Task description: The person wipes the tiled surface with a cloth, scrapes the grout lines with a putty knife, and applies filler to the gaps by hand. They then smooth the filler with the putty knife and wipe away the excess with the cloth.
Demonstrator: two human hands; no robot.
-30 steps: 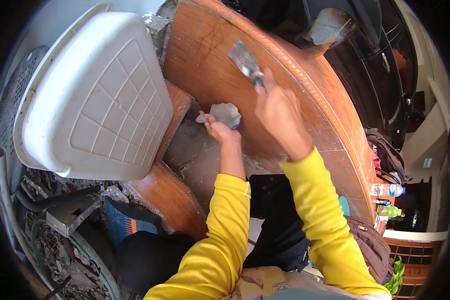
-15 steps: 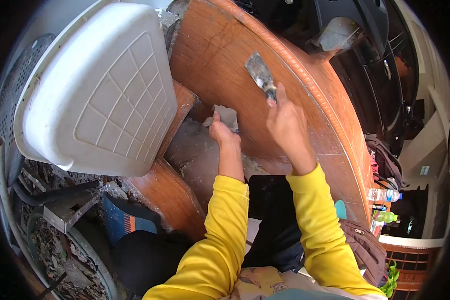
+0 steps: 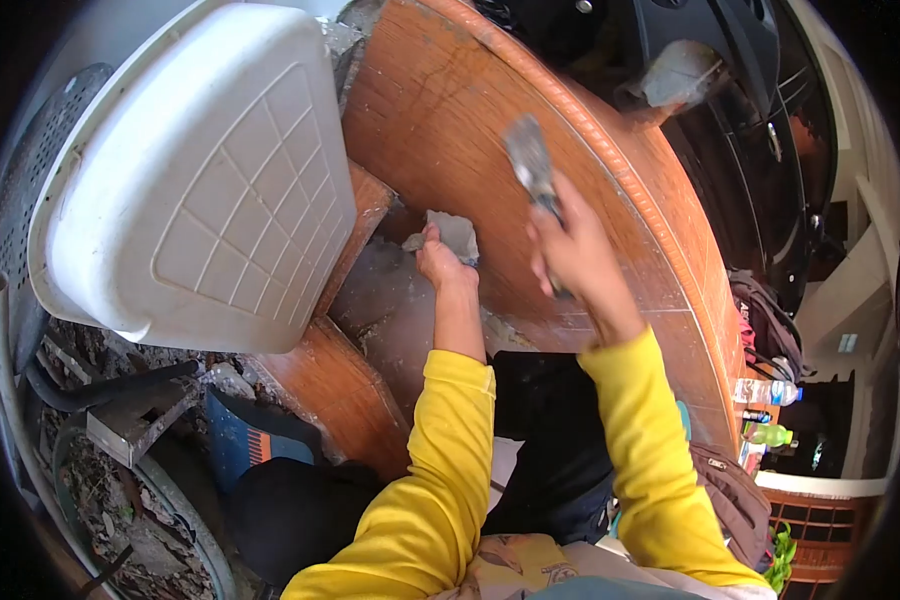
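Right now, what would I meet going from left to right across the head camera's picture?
White ribbed plastic tub → left hand holding a rough grey lump → right hand holding a dark-handled metal scraper → clear plastic bottle with a blue cap.

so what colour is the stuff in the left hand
The stuff is pale grey, seen best in the head view.

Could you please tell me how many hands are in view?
2: the left hand, near the centre, holding grey material, and the right hand, farther right, holding a scraper.
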